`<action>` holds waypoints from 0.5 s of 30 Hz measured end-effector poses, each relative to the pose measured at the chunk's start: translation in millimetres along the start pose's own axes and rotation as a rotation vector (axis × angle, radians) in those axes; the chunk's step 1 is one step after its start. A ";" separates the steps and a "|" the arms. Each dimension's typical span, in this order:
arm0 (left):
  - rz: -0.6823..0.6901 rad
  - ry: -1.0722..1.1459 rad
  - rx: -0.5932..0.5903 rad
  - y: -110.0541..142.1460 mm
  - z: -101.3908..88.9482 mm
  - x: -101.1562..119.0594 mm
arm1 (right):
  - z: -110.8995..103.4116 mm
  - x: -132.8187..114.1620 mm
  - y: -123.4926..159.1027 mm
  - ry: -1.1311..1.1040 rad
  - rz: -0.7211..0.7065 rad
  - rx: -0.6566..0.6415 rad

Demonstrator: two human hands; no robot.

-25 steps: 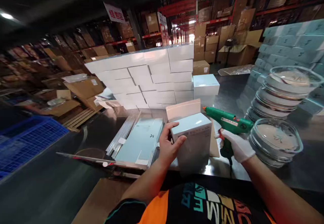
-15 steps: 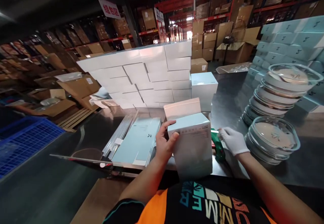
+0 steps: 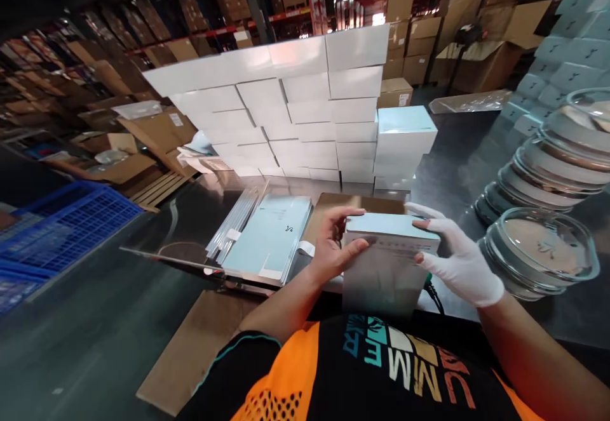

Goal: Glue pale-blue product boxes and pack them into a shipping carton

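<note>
I hold a pale blue-white carton [image 3: 386,262] upright at the near edge of the steel table. My bare left hand [image 3: 336,246] grips its left side, thumb across the front. My right hand [image 3: 455,256], in a white glove, presses the carton's right side and top, whose lid now lies flat. A sliver of the green glue gun [image 3: 427,277] and its black cord show just below my right hand, mostly hidden behind the carton.
A stack of flat pale-blue carton blanks [image 3: 269,246] lies left of the carton. A wall of white boxes [image 3: 286,116] stands behind, with a shorter box stack [image 3: 405,141] at its right. Stacked clear lidded dishes [image 3: 538,253] fill the right. A blue crate [image 3: 61,230] sits at left.
My right hand put the green glue gun down behind the carton and moved onto the carton's right side. The raised lid flap has come down flat on the top.
</note>
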State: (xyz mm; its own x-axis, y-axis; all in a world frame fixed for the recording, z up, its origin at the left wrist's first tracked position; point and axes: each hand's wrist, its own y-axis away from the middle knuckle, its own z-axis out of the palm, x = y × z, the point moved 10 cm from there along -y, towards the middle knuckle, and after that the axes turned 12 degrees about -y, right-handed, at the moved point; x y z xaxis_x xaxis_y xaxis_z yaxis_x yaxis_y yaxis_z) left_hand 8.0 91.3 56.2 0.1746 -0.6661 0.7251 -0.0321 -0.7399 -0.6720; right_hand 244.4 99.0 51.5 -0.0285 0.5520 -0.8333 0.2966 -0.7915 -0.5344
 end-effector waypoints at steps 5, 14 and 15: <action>0.256 -0.050 -0.132 -9.4 7.3 25.2 | 10.3 -29.6 4.6 -0.030 -0.124 -0.080; 0.409 -0.531 -0.606 -21.7 20.7 65.9 | 48.5 -66.1 4.9 0.216 -0.410 -0.210; 0.415 -0.628 -0.708 -20.0 25.4 71.1 | 56.7 -69.7 5.8 0.258 -0.445 -0.230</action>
State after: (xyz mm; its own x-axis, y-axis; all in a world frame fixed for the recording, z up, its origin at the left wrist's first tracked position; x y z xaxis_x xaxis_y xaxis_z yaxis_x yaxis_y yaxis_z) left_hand 46.0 61.1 117.4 0.4936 -0.8627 0.1103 -0.7432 -0.4842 -0.4617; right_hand 194.0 41.0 98.5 0.0270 0.8888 -0.4575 0.5107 -0.4057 -0.7580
